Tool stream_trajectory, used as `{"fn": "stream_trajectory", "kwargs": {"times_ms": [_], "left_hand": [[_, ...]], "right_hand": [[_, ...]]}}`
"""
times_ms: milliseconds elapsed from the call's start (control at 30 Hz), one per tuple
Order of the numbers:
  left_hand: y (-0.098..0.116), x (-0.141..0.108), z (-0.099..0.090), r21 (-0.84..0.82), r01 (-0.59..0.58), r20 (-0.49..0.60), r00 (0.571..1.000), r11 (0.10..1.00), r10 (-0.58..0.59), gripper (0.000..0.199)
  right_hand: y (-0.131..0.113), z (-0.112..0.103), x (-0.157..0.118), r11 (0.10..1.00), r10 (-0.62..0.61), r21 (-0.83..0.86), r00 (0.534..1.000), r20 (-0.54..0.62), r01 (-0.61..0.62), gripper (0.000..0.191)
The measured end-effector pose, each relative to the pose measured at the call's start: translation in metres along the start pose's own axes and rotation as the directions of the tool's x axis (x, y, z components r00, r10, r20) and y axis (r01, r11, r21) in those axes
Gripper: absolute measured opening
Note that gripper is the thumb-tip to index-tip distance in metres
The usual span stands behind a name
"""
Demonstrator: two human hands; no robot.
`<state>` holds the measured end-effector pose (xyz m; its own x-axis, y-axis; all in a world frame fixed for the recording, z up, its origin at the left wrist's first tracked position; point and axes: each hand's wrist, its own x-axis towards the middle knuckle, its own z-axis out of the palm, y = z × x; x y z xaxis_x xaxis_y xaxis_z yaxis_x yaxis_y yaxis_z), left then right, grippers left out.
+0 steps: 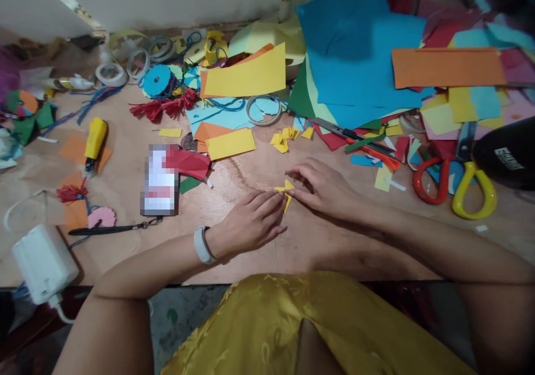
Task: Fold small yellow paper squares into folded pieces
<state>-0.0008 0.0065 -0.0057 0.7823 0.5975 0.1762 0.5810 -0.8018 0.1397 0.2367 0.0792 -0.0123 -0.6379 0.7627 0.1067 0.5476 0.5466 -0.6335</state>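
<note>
In the head view, the left hand (254, 219) and right hand (321, 186) both touch the small pointy yellow paper (288, 188) between them on the table (254, 262), maybe to keep it still, but I can't tell if either pinches it.

Wooden tabletop (251, 266), scissors (463, 151), white adapter (45, 264), tape (111, 82)

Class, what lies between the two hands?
In the head view, a small folded yellow paper lies between the left hand and right hand, touching both.
</note>
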Motion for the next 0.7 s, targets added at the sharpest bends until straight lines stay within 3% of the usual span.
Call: {"fn": "stream_trajectory", "kwargs": {"times_ms": [300, 467, 700], "left_hand": [[0.0, 0.0, 0.0, 0.004, 0.004, -0.007, 1.0, 1.0, -0.004, 0.051], [0.0, 0.0, 0.0, -0.008, -0.001, -0.029, 1.0, 1.0, 0.0, 0.049], [0.0, 0.0, 0.0, -0.013, 0.003, -0.022, 1.0, 1.0, -0.003, 0.048]], "right_hand": [[-0.003, -0.001, -0.001, 1.0, -0.018, 0.002, 0.999, 0.027, 0.018, 0.013], [-0.002, -0.001, 0.002, 0.999, 0.008, 0.038, 0.999, -0.049, -0.006, 0.014], [0.005, 0.007, 0.012, 0.996, -0.031, -0.088, 0.997, -0.066, 0.025, 0.015]]}}
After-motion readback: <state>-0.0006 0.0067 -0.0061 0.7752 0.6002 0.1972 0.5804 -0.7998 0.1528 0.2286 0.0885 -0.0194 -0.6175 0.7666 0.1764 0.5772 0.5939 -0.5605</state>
